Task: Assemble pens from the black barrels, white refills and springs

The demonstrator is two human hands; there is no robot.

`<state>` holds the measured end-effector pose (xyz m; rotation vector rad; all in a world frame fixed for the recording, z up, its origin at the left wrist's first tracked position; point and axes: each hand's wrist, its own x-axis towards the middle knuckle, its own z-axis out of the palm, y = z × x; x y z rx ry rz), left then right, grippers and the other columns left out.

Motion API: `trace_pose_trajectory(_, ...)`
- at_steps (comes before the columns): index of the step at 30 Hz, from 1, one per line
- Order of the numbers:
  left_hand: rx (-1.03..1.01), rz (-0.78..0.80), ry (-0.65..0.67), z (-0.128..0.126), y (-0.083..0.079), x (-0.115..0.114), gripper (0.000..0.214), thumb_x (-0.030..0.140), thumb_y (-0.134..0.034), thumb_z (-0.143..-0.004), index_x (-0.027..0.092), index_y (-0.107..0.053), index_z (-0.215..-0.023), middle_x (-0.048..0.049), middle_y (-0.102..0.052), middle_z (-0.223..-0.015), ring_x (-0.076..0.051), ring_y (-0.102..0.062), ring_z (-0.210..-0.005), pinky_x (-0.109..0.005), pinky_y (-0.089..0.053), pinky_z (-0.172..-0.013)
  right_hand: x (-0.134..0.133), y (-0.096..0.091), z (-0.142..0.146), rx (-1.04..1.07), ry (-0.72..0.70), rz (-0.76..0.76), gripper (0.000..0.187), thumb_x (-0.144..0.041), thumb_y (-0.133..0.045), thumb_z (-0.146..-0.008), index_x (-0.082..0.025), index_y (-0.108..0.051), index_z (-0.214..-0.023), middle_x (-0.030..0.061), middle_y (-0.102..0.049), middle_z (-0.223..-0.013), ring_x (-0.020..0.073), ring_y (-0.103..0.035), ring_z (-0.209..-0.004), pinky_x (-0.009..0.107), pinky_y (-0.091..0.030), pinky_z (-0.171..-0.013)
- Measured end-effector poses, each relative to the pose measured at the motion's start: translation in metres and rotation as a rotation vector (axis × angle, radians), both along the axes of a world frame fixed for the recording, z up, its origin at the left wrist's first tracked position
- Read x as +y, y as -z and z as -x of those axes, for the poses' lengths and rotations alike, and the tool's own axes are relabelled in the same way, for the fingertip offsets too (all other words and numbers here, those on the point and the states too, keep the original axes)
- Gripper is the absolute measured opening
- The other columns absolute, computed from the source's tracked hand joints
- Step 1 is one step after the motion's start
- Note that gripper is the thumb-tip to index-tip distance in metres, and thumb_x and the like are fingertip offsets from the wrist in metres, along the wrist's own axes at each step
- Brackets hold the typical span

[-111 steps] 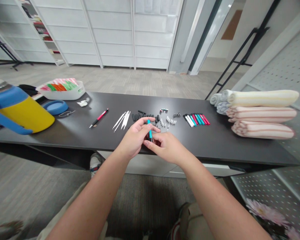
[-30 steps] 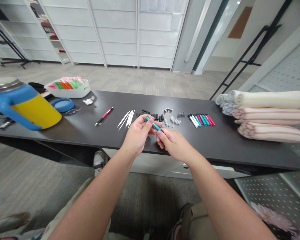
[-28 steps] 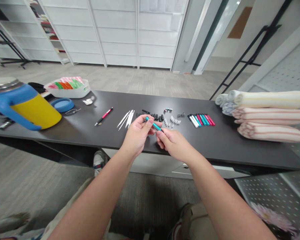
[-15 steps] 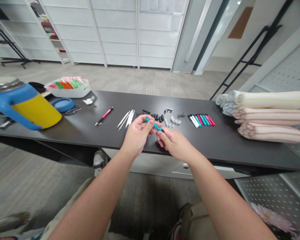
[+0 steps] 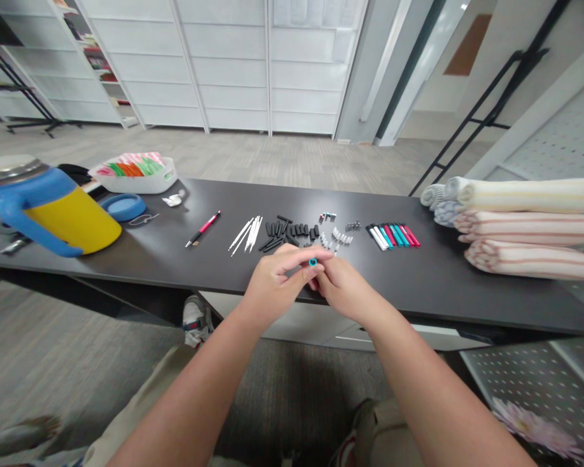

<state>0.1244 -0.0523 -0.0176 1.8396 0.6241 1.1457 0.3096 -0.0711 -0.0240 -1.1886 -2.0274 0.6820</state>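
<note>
Above the table's front edge, my left hand (image 5: 282, 275) and my right hand (image 5: 343, 282) meet around a teal pen barrel (image 5: 313, 262). Its round open end points toward me, and fingers cover the rest. The left thumb and fingers are closed on the barrel; the right fingers are closed round it lower down, partly hidden. Just beyond lie black pen pieces (image 5: 299, 229), small clear parts (image 5: 341, 236), small grey parts (image 5: 353, 226) and little metal-tipped pieces (image 5: 328, 216). White thin refills (image 5: 254, 233) are left of these; white, red and teal barrels (image 5: 393, 236) form a row to the right.
An assembled red and black pen (image 5: 203, 229) lies left of the refills. Farther left are a blue and yellow jug (image 5: 90, 217), a blue lid (image 5: 125, 206) and a white basket (image 5: 168, 176) of colourful packets. Rolled towels (image 5: 530, 227) are stacked at the right end.
The teal barrel has turned from lying sideways between my hands to pointing its open end at me. My hands have come closer together and slightly lower, uncovering more black pieces.
</note>
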Motion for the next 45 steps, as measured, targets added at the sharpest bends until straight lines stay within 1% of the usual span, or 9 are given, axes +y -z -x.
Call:
trace_pose_trajectory(6,0.117,-0.02,-0.076,0.002,-0.005,0.002,0.027,0.035,-0.065,-0.1,0.029,-0.079,-0.123,-0.0059,-0.075,-0.106,-0.02,-0.068,-0.097,-0.033,-0.057,-0.09,0.0,-0.004,0.005,-0.126,0.052,0.021,0.044,-0.036,-0.036,-0.111,-0.021,-0.05,-0.073,0.0014,-0.06,-0.069,0.0149,-0.054,-0.063,0.027,-0.034,-0.061)
trace_pose_trajectory(8,0.172,0.023,-0.074,0.005,-0.005,0.006,0.027,0.033,-0.065,-0.1,0.029,-0.078,-0.123,-0.0051,-0.076,-0.104,-0.02,-0.069,-0.099,-0.033,-0.056,-0.092,0.0,-0.005,0.007,-0.197,0.079,0.048,0.042,-0.033,-0.039,-0.11,-0.02,-0.052,-0.072,0.0019,-0.061,-0.068,0.0153,-0.055,-0.063,0.028,-0.033,-0.062)
trace_pose_trajectory(10,0.17,0.131,-0.004,0.008,-0.003,0.013,0.03,0.033,-0.064,-0.1,0.026,-0.076,-0.126,-0.0055,-0.077,-0.105,-0.02,-0.07,-0.099,-0.033,-0.056,-0.091,-0.001,-0.007,0.01,-0.252,0.087,0.053,0.039,-0.028,-0.042,-0.109,-0.02,-0.054,-0.072,0.0022,-0.062,-0.068,0.0154,-0.056,-0.064,0.028,-0.033,-0.063)
trace_pose_trajectory(13,0.068,0.314,0.128,0.009,0.003,0.023,0.033,0.033,-0.065,-0.098,0.022,-0.074,-0.128,-0.0079,-0.077,-0.114,-0.02,-0.072,-0.099,-0.03,-0.058,-0.085,-0.003,-0.009,0.012,-0.282,0.097,0.035,0.034,-0.026,-0.044,-0.108,-0.019,-0.059,-0.078,0.0017,-0.064,-0.07,0.0149,-0.056,-0.063,0.028,-0.032,-0.063)
trace_pose_trajectory(17,-0.002,0.403,0.168,0.006,0.005,0.028,0.031,0.032,-0.068,-0.096,0.018,-0.074,-0.123,-0.0103,-0.077,-0.12,-0.02,-0.073,-0.1,-0.027,-0.058,-0.081,-0.004,-0.011,0.014,-0.294,0.123,0.003,0.032,-0.027,-0.043,-0.108,-0.019,-0.065,-0.086,0.0017,-0.066,-0.071,0.0149,-0.057,-0.062,0.027,-0.031,-0.061)
trace_pose_trajectory(19,-0.011,0.407,0.161,0.005,0.005,0.027,0.03,0.033,-0.068,-0.096,0.018,-0.074,-0.122,-0.0103,-0.077,-0.119,-0.02,-0.073,-0.1,-0.029,-0.059,-0.082,-0.004,-0.011,0.016,-0.323,0.148,-0.008,0.032,-0.027,-0.044,-0.108,-0.019,-0.067,-0.088,0.0022,-0.067,-0.071,0.0154,-0.058,-0.061,0.028,-0.03,-0.06)
trace_pose_trajectory(26,0.009,0.337,0.15,0.005,0.006,0.026,0.03,0.036,-0.066,-0.098,0.02,-0.074,-0.122,-0.0087,-0.077,-0.121,-0.022,-0.072,-0.111,-0.036,-0.055,-0.102,-0.003,-0.01,0.02,-0.409,0.173,-0.021,0.034,-0.031,-0.045,-0.107,-0.018,-0.07,-0.088,0.0055,-0.073,-0.076,0.0174,-0.064,-0.065,0.029,-0.031,-0.061)
trace_pose_trajectory(37,0.049,0.294,0.122,0.005,0.007,0.027,0.03,0.037,-0.065,-0.098,0.021,-0.074,-0.122,-0.0087,-0.076,-0.123,-0.022,-0.072,-0.11,-0.037,-0.054,-0.104,-0.005,-0.012,0.022,-0.429,0.194,-0.008,0.036,-0.033,-0.044,-0.107,-0.019,-0.071,-0.087,0.0049,-0.073,-0.075,0.0171,-0.064,-0.064,0.029,-0.032,-0.06)
trace_pose_trajectory(45,0.044,0.3,0.127,0.005,0.003,0.024,0.03,0.037,-0.065,-0.098,0.02,-0.074,-0.121,-0.0089,-0.077,-0.12,-0.022,-0.072,-0.11,-0.036,-0.053,-0.103,-0.004,-0.011,0.022,-0.434,0.197,-0.019,0.038,-0.035,-0.044,-0.107,-0.019,-0.071,-0.086,0.0062,-0.074,-0.075,0.0188,-0.066,-0.064,0.029,-0.033,-0.059)
